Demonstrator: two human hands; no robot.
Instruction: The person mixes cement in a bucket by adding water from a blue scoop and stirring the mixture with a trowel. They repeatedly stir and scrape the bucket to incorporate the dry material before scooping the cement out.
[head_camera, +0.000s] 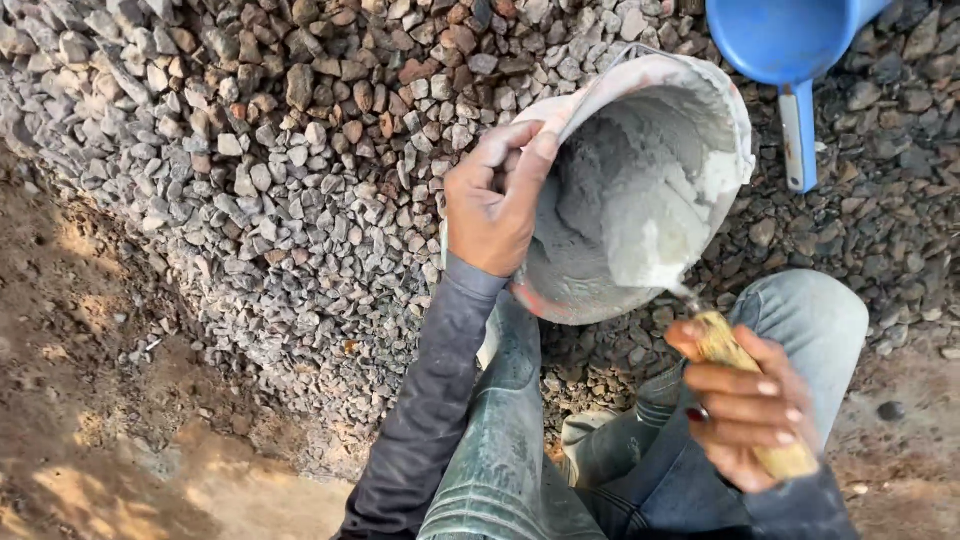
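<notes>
Grey mortar hides trowel (655, 235) blade (prob.).

No package, label, sign or screen was anywhere to be seen from where I stood.

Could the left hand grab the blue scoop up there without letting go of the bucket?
Probably not. The left hand grips the rim of the tilted bucket, and the blue scoop lies on the gravel beyond the bucket's far side.
</notes>
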